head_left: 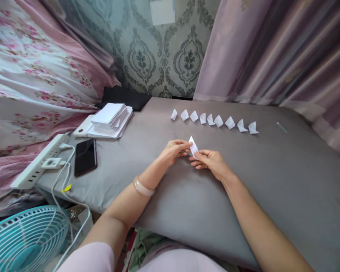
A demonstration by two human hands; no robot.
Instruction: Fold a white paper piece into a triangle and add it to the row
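Observation:
Over the grey padded surface (272,181), both my hands pinch one small folded white paper piece (192,145). My left hand (174,149), with a pale bangle on its wrist, grips the piece's left side. Its right side is held by the fingertips of my right hand (209,161). Beyond my hands, several folded white paper pieces (215,121) stand in a row across the surface. A stack of white paper sheets (110,119) lies at the far left of the surface.
A black phone (85,156) lies left of my hands, beside a white power strip (39,162) with cables. A teal fan (25,238) stands at bottom left. Floral bedding lies on the left, curtains hang on the right. A thin stick (282,127) lies far right.

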